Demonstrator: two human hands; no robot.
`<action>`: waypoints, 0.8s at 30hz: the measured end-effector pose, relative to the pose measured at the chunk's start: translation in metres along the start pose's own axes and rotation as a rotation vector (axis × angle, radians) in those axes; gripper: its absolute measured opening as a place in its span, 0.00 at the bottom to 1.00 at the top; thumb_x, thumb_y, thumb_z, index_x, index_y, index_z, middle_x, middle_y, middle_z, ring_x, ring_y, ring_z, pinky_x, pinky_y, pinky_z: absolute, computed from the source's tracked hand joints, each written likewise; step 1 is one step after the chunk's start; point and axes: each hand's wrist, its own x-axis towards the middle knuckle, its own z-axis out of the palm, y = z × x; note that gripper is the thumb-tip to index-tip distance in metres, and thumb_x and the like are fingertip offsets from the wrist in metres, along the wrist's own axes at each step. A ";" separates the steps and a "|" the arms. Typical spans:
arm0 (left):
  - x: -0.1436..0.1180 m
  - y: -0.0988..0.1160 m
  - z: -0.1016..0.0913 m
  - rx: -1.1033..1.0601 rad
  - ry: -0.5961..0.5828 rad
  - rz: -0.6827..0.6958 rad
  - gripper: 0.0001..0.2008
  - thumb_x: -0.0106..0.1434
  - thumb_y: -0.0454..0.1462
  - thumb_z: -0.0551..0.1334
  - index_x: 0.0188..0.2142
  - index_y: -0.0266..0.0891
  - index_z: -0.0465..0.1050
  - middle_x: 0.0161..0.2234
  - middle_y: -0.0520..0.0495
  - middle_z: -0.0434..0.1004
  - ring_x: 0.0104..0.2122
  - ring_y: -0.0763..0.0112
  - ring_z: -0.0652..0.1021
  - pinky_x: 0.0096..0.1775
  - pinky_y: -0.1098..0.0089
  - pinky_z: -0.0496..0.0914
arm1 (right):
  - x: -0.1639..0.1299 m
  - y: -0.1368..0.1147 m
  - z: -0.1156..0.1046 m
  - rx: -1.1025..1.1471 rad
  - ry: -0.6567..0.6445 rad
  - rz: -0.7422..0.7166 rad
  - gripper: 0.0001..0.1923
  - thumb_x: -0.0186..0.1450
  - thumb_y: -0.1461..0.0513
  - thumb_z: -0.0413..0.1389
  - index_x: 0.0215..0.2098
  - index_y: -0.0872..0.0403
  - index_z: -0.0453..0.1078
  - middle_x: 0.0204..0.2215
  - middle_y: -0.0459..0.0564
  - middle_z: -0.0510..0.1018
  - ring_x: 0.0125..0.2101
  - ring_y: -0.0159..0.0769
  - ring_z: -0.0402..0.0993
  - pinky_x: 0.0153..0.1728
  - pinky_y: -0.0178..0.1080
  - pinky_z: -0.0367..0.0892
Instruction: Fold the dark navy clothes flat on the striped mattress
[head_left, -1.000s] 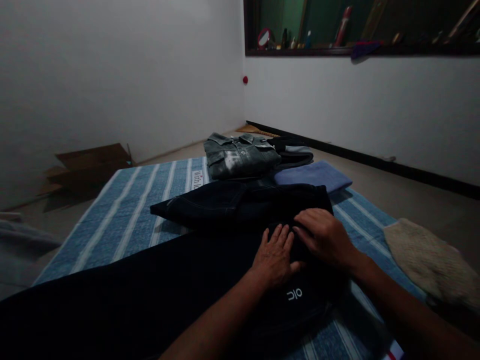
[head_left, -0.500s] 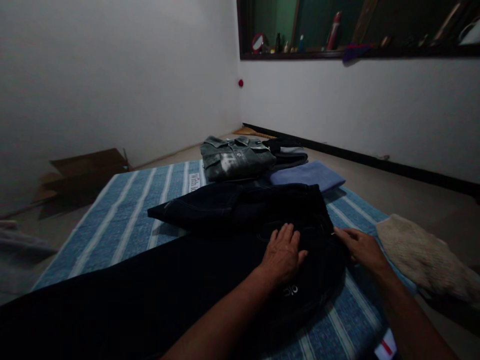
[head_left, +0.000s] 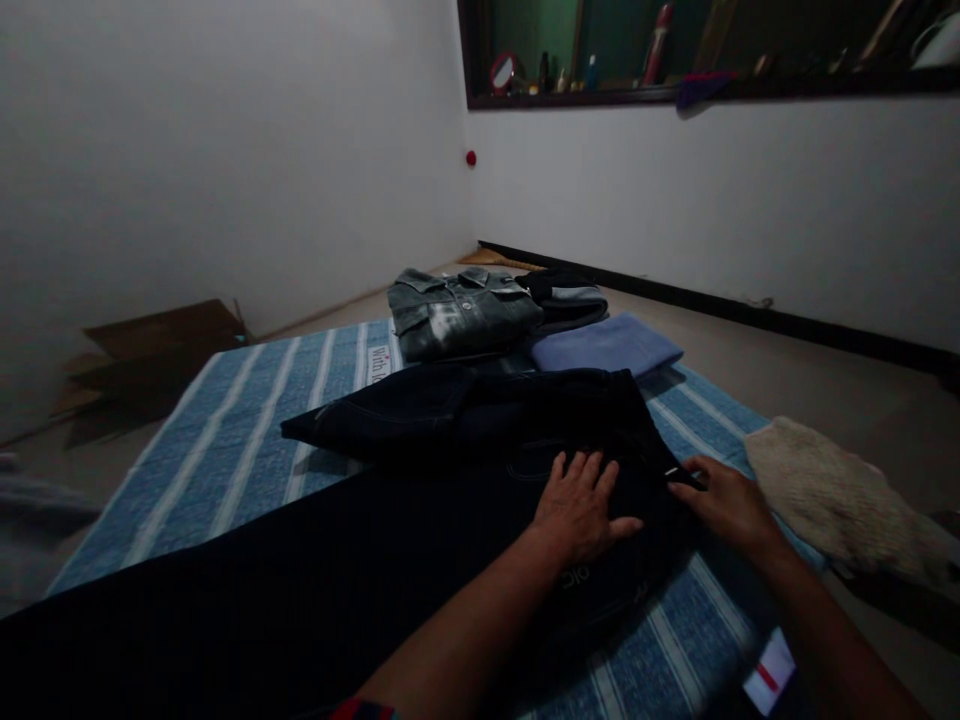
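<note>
Dark trousers [head_left: 315, 570] lie stretched across a blue striped mat [head_left: 225, 440]. My left hand [head_left: 581, 510] rests flat on their waist end, fingers spread, just above a small white logo. At the garment's right edge my right hand [head_left: 724, 500] pinches the dark fabric. Just beyond my hands lies a folded pair of dark jeans [head_left: 465, 415].
Behind the jeans sit a folded grey denim shirt [head_left: 457, 312], a dark folded garment [head_left: 574, 300] and a folded light blue cloth [head_left: 604, 345]. A beige woven mat [head_left: 832, 495] lies on the floor at right. Flattened cardboard [head_left: 150, 350] lies against the left wall. A wall shelf [head_left: 675, 60] holds bottles.
My right hand left the spot beside my left hand and moved right to the trousers' edge, where it now pinches the fabric. My left hand slid slightly right. The view shifted a little.
</note>
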 end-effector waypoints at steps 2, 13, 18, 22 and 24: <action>0.001 0.000 0.001 -0.013 0.003 0.002 0.40 0.63 0.61 0.39 0.65 0.37 0.49 0.66 0.37 0.48 0.65 0.51 0.49 0.61 0.47 0.44 | -0.006 -0.008 -0.003 -0.154 0.089 -0.057 0.17 0.60 0.53 0.50 0.42 0.53 0.70 0.27 0.49 0.78 0.28 0.44 0.75 0.26 0.41 0.64; -0.024 -0.012 -0.002 0.046 0.053 -0.011 0.29 0.68 0.46 0.45 0.64 0.33 0.50 0.66 0.37 0.47 0.65 0.56 0.49 0.62 0.53 0.46 | -0.040 -0.091 0.030 0.029 0.135 -0.775 0.11 0.67 0.62 0.47 0.39 0.53 0.72 0.42 0.54 0.78 0.44 0.41 0.74 0.46 0.44 0.69; -0.053 -0.032 -0.011 0.103 0.066 -0.144 0.34 0.67 0.51 0.45 0.63 0.28 0.51 0.66 0.33 0.45 0.65 0.53 0.46 0.62 0.50 0.46 | -0.040 -0.096 0.051 -0.055 0.079 -0.803 0.17 0.67 0.60 0.46 0.48 0.55 0.71 0.48 0.57 0.75 0.50 0.44 0.71 0.51 0.49 0.67; -0.062 -0.040 -0.005 0.075 0.036 -0.191 0.37 0.66 0.55 0.42 0.65 0.31 0.47 0.67 0.35 0.41 0.66 0.54 0.44 0.62 0.48 0.47 | -0.042 -0.083 0.077 -0.215 -0.001 -0.755 0.29 0.65 0.48 0.48 0.57 0.57 0.66 0.58 0.61 0.66 0.59 0.52 0.58 0.55 0.56 0.60; -0.062 -0.040 -0.002 0.057 0.039 -0.197 0.38 0.66 0.57 0.41 0.65 0.32 0.45 0.67 0.36 0.40 0.66 0.55 0.43 0.62 0.48 0.47 | -0.045 -0.073 0.088 -0.283 -0.034 -0.718 0.33 0.65 0.44 0.46 0.59 0.57 0.63 0.60 0.61 0.62 0.61 0.53 0.54 0.56 0.58 0.57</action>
